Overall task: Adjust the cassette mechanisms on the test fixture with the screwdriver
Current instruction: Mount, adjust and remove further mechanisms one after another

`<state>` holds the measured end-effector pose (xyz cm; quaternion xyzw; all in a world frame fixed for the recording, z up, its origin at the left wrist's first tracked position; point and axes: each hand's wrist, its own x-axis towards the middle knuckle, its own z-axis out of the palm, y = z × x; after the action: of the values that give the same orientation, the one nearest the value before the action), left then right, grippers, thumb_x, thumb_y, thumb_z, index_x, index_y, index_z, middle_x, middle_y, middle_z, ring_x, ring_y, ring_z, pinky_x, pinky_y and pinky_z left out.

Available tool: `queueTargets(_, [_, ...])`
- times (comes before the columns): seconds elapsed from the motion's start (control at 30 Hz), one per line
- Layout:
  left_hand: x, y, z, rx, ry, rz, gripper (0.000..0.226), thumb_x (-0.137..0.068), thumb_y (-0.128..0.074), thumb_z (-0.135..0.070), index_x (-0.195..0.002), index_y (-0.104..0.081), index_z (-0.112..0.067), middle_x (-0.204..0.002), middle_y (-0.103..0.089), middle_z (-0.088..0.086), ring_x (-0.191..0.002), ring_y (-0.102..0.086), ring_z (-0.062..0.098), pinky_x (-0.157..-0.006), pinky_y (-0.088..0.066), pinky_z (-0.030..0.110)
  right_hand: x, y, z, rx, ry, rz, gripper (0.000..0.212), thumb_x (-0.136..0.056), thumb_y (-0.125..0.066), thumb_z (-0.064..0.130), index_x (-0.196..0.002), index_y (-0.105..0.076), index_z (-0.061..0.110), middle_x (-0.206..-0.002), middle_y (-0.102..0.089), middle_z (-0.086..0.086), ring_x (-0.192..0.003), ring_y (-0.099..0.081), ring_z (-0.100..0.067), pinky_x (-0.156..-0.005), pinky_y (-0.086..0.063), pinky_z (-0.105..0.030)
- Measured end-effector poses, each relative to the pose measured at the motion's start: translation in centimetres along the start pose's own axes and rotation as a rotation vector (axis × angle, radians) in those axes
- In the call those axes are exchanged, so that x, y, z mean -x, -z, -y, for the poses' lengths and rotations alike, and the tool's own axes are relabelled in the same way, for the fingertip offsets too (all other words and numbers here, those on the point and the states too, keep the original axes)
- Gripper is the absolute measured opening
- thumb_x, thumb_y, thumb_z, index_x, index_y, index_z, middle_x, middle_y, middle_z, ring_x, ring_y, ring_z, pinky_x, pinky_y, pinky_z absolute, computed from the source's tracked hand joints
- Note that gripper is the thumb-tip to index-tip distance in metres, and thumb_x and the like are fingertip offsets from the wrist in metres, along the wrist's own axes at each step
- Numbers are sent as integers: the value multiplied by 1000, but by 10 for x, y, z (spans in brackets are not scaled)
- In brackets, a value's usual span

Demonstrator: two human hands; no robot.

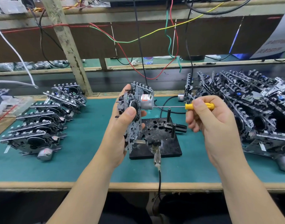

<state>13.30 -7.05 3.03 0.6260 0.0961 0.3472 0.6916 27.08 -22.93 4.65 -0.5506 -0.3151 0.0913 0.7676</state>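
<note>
My left hand (120, 126) grips a metal cassette mechanism (135, 113) and holds it upright above the left edge of the black test fixture (162, 143). A silver motor (146, 101) sticks out of the mechanism toward the right. My right hand (209, 123) pinches the yellow handle of a small screwdriver (198, 106). Its thin shaft lies level, and its tip touches the end of the motor.
Stacks of cassette mechanisms (41, 125) lie on the green mat at the left, and a bigger pile (251, 110) at the right. Pegs (169, 115) stand on the fixture. A clip with a black cable (157, 157) lies at its front. Coloured wires (138, 39) hang behind.
</note>
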Motion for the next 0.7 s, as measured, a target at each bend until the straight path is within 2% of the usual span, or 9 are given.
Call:
queueTargets(0.2, [-2, 2, 2, 3, -23, 16, 79, -74, -76, -68, -144, -48, -47, -136, -63, 8, -119, -60, 28, -100, -48, 54, 1, -1, -2, -11, 4, -8, 13, -104, -54, 15, -93, -56, 9, -63, -63, -3, -54, -50, -14, -51, -43, -18])
queueTargets(0.3, [-4, 3, 3, -5, -33, 24, 70, -82, -70, -57, -146, -46, -45, -134, -63, 8, -117, -60, 26, -101, -45, 56, 1, 0, -6, -6, 7, 0, 13, -104, -54, 15, -93, -56, 9, -64, -64, -3, -55, -51, -15, -52, -44, -18])
queueTargets(0.37, [-7, 3, 2, -3, -46, 17, 68, -82, -66, -48, -147, -45, -43, -134, -62, 9, -114, -61, 24, -99, -45, 53, -1, 4, -7, -24, 4, -42, 12, -104, -55, 15, -92, -57, 11, -64, -64, -2, -55, -51, -16, -50, -43, -19])
queueTargets(0.43, [-14, 4, -1, -61, -74, 0, 69, -79, -67, -47, -144, -45, -49, -137, -61, -1, -117, -61, 18, -101, -46, 45, -4, 11, -6, -54, -10, -138, 12, -103, -58, 14, -91, -57, 15, -61, -62, -1, -54, -50, -16, -48, -40, -19])
queueTargets(0.53, [-36, 5, -10, -504, -155, 58, 82, -75, -70, -54, -148, -33, -57, -138, -53, -30, -127, -52, -6, -101, -41, 17, -8, 24, -6, -19, -5, -236, 15, -99, -65, 13, -88, -56, 19, -57, -60, 1, -49, -49, -12, -45, -37, -19])
queueTargets(0.57, [-46, 4, -13, -691, -161, 123, 89, -73, -70, -59, -151, -28, -55, -139, -49, -30, -131, -47, -8, -103, -38, 16, -8, 26, -7, 7, 0, -250, 15, -97, -67, 13, -88, -57, 20, -57, -59, 2, -48, -50, -11, -45, -37, -18])
queueTargets(0.63, [-66, 0, -13, -1040, -139, 296, 102, -69, -70, -68, -156, -22, -46, -143, -43, -22, -138, -39, 3, -112, -37, 32, -6, 27, -9, 56, 4, -263, 16, -95, -70, 11, -89, -57, 20, -58, -55, 1, -48, -50, -8, -45, -38, -16])
queueTargets(0.7, [-81, -7, -7, -1316, -87, 453, 109, -69, -70, -74, -158, -19, -40, -150, -39, -14, -140, -36, 15, -113, -38, 48, -4, 28, -12, 92, 2, -261, 16, -93, -70, 8, -88, -58, 18, -61, -48, -3, -49, -45, -6, -48, -38, -14])
